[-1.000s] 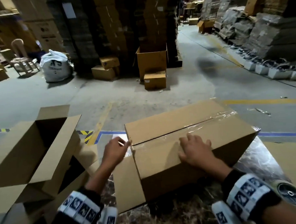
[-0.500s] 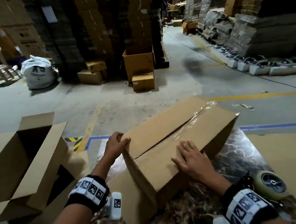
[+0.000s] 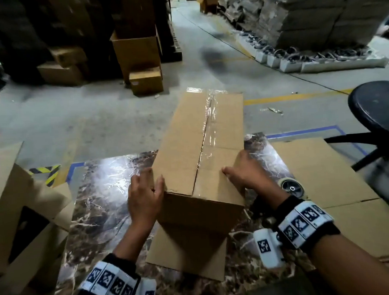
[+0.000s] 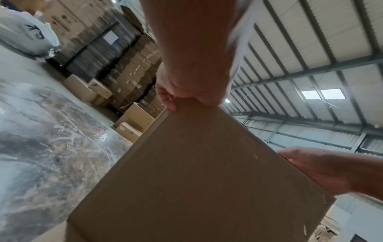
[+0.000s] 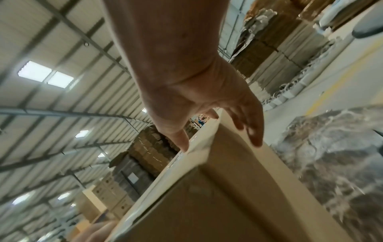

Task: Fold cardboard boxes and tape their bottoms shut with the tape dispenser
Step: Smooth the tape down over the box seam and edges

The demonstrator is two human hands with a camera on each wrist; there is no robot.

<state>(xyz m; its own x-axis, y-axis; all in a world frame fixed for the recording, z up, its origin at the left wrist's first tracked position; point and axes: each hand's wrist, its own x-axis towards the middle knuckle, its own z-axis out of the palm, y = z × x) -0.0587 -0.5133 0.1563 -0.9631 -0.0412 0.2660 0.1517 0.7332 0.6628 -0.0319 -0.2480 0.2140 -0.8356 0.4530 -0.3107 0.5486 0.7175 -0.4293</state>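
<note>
Warehouse floor w/ stacked cartons behind; marbled counter (image 3: 106, 197) in the foreground carries the taped box (image 3: 200, 147), bottom side up, its long axis pointing away from the person. Clear tape (image 3: 208, 124) runs along the centre seam, wrinkled toward the far end. Left hand (image 3: 144, 197) takes the near-left corner — thumb on top, fingers down the side wall; right hand (image 3: 242, 174) takes the near-right edge the same way, thumb on top and fingers over the side, so each grip is closed on the box. Tape dispenser (image 3: 291, 187) lies just behind the right wrist on flat cardboard (image 3: 325, 174); open boxes (image 3: 9, 202) stand at left; a black stool (image 3: 378, 106) is at right. Risks, judged: both grips sit at the near end only, so the far end may swing or tip off the counter edge when lifted; wrinkled tape may peel if the flaps flex; a loose flap (image 3: 188, 256) under the near end may catch; the right elbow could knock the dispenser.
</note>
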